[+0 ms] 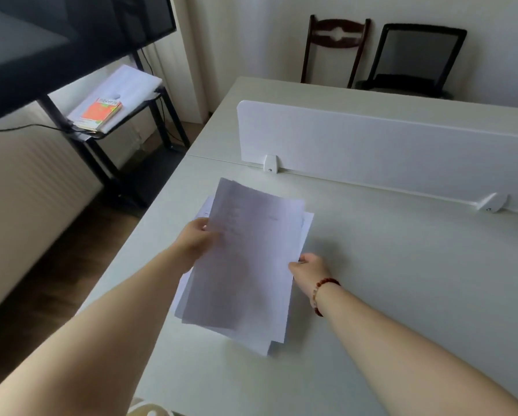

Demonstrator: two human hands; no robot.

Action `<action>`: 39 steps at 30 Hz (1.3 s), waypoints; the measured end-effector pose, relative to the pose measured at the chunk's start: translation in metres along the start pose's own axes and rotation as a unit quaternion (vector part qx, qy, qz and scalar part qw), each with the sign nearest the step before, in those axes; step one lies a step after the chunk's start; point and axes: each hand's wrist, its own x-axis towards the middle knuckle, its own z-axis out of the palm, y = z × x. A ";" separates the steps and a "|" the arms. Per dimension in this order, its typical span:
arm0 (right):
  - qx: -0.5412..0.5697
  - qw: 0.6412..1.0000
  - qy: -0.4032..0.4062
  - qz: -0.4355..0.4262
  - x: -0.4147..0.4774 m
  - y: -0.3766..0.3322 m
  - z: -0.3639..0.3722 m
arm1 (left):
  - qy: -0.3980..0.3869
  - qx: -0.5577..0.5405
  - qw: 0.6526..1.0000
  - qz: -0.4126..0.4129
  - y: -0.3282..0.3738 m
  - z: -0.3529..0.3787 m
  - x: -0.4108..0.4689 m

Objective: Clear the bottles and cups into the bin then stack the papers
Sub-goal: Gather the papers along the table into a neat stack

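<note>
A loose stack of white papers (245, 265) lies on the white desk (401, 280), its sheets fanned and not squared up. My left hand (196, 238) holds the stack's left edge, the fingers tucked under the top sheets. My right hand (310, 268), with a red bead bracelet on the wrist, pinches the stack's right edge. No bottles, cups or bin show in this view.
A white divider panel (386, 151) stands across the desk behind the papers. Two chairs (380, 55) are at the far wall. To the left, a large dark screen (56, 34) on a black stand, with a shelf carrying an orange book (101, 111).
</note>
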 end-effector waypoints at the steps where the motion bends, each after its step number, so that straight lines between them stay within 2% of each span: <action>1: -0.010 1.000 -0.011 -0.003 0.001 -0.006 0.013 | 0.018 0.027 0.999 -0.003 -0.006 -0.011 0.006; 4: -0.011 0.999 -0.033 -0.004 0.006 -0.019 0.042 | 0.073 0.105 0.992 -0.002 -0.026 -0.029 0.022; 7: -0.026 1.000 -0.012 -0.002 0.012 -0.027 0.069 | 0.115 0.179 0.977 -0.010 -0.044 -0.034 0.041; 10: -0.020 0.999 0.028 0.000 0.016 -0.035 0.087 | 0.104 0.346 0.931 -0.055 -0.054 -0.032 0.054; 12: -0.010 1.000 0.027 0.011 0.017 -0.040 0.091 | 0.103 0.376 0.918 -0.073 -0.053 -0.029 0.055; 14: 0.014 0.999 0.017 0.033 0.016 -0.042 0.092 | 0.113 0.319 0.937 -0.085 -0.052 -0.029 0.056; 16: 0.034 0.998 0.006 0.051 0.015 -0.042 0.090 | 0.128 0.186 0.969 -0.104 -0.050 -0.028 0.054; 18: 0.062 0.995 0.008 0.076 0.015 -0.042 0.084 | 0.115 0.088 0.982 -0.120 -0.049 -0.028 0.053; 21: 0.096 0.991 0.014 0.096 0.015 -0.041 0.069 | -0.008 -0.016 0.990 -0.140 -0.046 -0.026 0.050; 23: 0.111 0.990 0.027 0.081 0.012 -0.038 0.058 | -0.063 -0.072 0.988 -0.118 -0.039 -0.021 0.044; 25: 0.124 0.989 0.061 0.044 0.006 -0.039 0.043 | -0.076 -0.087 0.992 -0.059 -0.027 -0.014 0.037; 29: 0.155 0.971 0.158 -0.086 -0.008 -0.050 0.003 | -0.060 -0.073 0.992 0.087 0.016 0.001 0.010; 33: 0.175 0.944 0.217 -0.175 -0.023 -0.057 -0.025 | -0.053 -0.109 0.978 0.171 0.045 0.008 -0.018; 36: 0.197 0.939 0.206 -0.194 -0.038 -0.056 -0.038 | -0.065 -0.101 0.973 0.199 0.044 0.017 -0.030; 39: 0.204 0.947 0.184 -0.167 -0.041 -0.046 -0.040 | -0.070 -0.082 0.974 0.200 0.035 0.029 -0.036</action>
